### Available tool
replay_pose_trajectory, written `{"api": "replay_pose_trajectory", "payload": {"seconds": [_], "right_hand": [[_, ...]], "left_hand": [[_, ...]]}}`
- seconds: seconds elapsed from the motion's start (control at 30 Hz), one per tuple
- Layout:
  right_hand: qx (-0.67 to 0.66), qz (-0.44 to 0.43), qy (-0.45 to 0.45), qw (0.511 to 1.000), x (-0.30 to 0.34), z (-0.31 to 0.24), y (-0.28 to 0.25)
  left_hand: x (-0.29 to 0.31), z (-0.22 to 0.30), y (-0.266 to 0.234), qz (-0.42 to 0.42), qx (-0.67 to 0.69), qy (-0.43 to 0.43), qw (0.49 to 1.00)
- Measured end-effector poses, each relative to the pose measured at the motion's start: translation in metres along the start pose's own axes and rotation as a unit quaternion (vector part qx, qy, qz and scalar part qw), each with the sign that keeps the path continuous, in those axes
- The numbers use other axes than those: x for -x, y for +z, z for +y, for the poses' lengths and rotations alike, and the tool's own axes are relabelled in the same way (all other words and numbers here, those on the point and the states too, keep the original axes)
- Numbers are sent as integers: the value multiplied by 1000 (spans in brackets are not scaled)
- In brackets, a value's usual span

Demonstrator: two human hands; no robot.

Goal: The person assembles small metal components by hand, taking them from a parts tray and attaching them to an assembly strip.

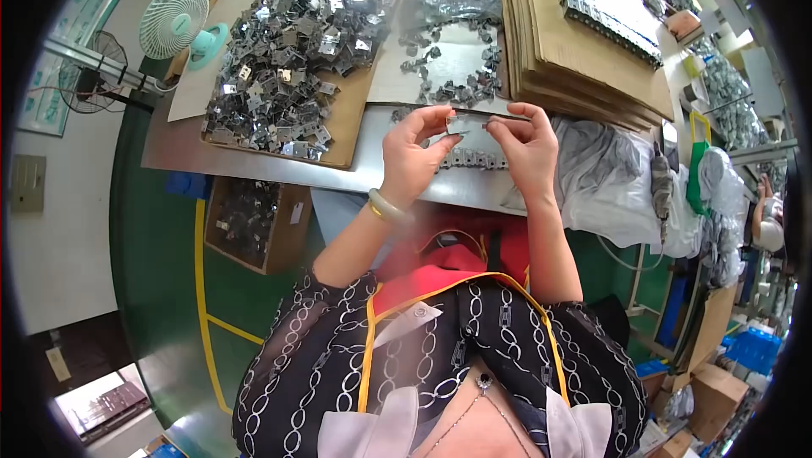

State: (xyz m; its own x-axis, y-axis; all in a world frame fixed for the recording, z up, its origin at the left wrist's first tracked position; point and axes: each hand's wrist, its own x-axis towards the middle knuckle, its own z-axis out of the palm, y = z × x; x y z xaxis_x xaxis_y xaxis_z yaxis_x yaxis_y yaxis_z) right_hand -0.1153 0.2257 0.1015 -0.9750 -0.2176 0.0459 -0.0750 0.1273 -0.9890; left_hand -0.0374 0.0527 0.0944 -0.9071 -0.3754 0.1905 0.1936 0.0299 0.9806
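Above the front edge of the metal table (pixel 296 169), my left hand (pixel 410 156) pinches a small metal bracket (pixel 458 131) between thumb and fingers. Close by on the right, my right hand (pixel 529 151) is closed, thumb against fingertips, on something too small to make out. The two hands are apart, fingertips facing each other. Below them on the table runs a row of small metal parts (pixel 475 159). Just beyond lie loose small dark metal parts (pixel 461 93). To the left, a large heap of shiny metal brackets (pixel 292 56) fills a cardboard sheet (pixel 345 141).
Stacked cardboard sheets (pixel 529 60) carry rows of metal parts (pixel 605 5). Plastic bags (pixel 613 187) and a hanging power screwdriver (pixel 661 179) are at right. A green fan (pixel 176 20) stands far left. Under the table is a box of metal parts (pixel 254 225). Another person (pixel 768 225) is far right.
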Motion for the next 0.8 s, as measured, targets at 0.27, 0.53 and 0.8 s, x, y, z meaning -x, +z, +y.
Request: {"api": "replay_pose_trajectory", "payload": {"seconds": [0.27,0.53,0.8], "right_hand": [[25,83,-121,989,26,-7,26],[82,98,-253,959,23,6,38],[133,82,-239,958,25,3,34]], "left_hand": [[12,0,5,25,-113,71,991],[10,1,9,18,-152,133,979],[10,-7,14,29,-158,150,976]]}}
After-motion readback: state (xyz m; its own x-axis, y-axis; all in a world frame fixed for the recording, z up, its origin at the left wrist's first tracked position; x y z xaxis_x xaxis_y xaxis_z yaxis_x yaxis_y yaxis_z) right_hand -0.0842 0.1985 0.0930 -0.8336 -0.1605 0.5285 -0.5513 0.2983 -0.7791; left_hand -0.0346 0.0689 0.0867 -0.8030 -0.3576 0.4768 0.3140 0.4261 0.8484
